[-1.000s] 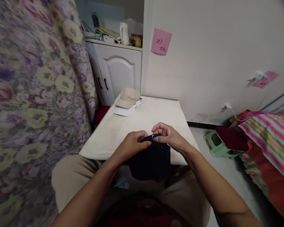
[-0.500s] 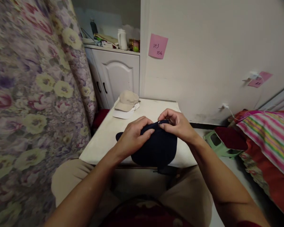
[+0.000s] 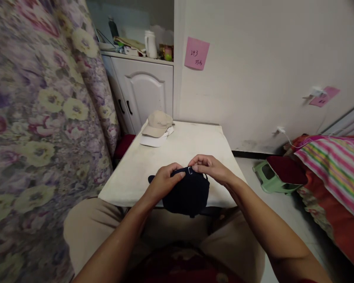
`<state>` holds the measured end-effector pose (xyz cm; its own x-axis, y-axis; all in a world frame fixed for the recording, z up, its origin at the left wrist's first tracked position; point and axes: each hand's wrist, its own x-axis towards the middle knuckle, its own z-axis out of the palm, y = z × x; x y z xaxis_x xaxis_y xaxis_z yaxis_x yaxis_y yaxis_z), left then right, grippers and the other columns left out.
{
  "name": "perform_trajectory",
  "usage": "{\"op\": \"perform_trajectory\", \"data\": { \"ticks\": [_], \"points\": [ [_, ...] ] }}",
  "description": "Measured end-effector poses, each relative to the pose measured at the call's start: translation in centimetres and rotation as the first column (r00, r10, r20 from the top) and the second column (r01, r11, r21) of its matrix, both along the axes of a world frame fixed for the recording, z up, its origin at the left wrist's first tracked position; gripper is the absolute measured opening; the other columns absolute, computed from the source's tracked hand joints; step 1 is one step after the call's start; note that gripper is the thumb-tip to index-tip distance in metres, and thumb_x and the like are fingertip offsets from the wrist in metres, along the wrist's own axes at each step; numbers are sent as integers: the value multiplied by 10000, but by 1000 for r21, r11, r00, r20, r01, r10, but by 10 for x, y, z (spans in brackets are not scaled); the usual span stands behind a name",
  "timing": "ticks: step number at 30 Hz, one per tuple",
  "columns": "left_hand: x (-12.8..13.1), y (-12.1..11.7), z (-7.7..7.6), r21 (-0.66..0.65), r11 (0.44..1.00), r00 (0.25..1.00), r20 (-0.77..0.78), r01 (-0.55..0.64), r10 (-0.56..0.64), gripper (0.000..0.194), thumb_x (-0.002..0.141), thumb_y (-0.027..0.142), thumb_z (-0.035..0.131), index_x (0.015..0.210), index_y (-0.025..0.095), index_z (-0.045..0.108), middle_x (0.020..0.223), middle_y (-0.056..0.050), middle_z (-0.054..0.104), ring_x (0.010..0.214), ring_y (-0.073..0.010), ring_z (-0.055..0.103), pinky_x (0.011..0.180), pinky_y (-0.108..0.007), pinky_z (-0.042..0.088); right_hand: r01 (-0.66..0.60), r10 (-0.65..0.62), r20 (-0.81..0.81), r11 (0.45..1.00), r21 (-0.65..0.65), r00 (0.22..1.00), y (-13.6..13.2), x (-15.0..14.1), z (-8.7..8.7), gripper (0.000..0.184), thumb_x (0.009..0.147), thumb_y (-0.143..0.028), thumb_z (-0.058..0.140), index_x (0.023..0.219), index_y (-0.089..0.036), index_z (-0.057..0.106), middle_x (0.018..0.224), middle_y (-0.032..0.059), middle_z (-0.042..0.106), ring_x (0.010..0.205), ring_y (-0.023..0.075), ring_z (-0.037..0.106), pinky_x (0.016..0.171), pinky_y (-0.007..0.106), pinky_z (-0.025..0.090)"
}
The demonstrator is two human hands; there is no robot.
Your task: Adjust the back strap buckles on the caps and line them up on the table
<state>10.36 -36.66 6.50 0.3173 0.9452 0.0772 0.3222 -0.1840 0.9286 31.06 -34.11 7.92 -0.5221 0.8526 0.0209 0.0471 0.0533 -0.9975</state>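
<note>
A dark navy cap is held at the near edge of the white table, its crown hanging partly over that edge. My left hand pinches the cap's rim, thumb on the near side and fingers behind. Close beside it, my right hand pinches the cap's strap next to a small silver buckle. A loop of strap shows below the right fingers. The tip of the brim pokes out to the left of my left hand.
At the table's far left corner a beige cap lies on a white cap. A floral curtain hangs on the left. A green stool with a dark red top stands on the right, beside a bed with a striped cover.
Both hands and the navy cap have moved lower and nearer to me. The cap has turned, so the silver buckle and a strap loop now show. The view has shifted slightly.
</note>
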Motion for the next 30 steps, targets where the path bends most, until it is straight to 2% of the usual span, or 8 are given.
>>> {"op": "perform_trajectory", "data": {
  "ticks": [4, 11, 16, 23, 30],
  "points": [
    [2, 0, 3, -5, 1000, 1000, 11, 9, -9, 193, 816, 345, 566, 806, 164, 632, 704, 10, 597, 669, -156, 529, 582, -227, 397, -7, 5, -36, 999, -37, 999, 1, 6, 1, 198, 747, -290, 721, 895, -164, 683, 772, 8, 651, 694, 128, 565, 637, 247, 412],
    [4, -1, 0, -13, 1000, 1000, 11, 26, -26, 197, 834, 350, 559, 807, 164, 621, 696, 16, 576, 653, -144, 506, 570, -221, 377, -12, 7, -49, 995, -103, 999, 6, 9, -3, 216, 659, -236, 789, 827, -150, 685, 646, -35, 608, 571, 88, 514, 538, 216, 361],
    [8, -1, -1, -18, 999, 999, 20, 35, -35, 197, 835, 354, 566, 793, 166, 609, 682, 26, 553, 646, -139, 494, 563, -221, 360, 53, -58, -48, 994, -93, 997, 6, 9, -5, 211, 638, -212, 808, 764, -154, 650, 628, -42, 615, 559, 80, 512, 537, 208, 354],
    [9, 1, -3, -31, 998, 998, 39, 45, -44, 187, 846, 341, 559, 820, 164, 612, 696, 26, 559, 656, -136, 497, 586, -225, 359, -49, 44, -51, 994, -96, 998, 5, 21, -1, 219, 737, -281, 753, 906, -153, 697, 750, -4, 655, 654, 99, 554, 609, 227, 395],
    [10, 2, -5, -28, 997, 997, 44, 69, -68, 196, 842, 346, 573, 820, 155, 609, 714, 18, 560, 677, -136, 490, 591, -225, 360, 22, -21, 18, 998, -51, 1000, 6, 15, -8, 166, 709, -214, 748, 838, -149, 665, 675, -27, 611, 589, 85, 510, 546, 210, 339]
  ]
}}
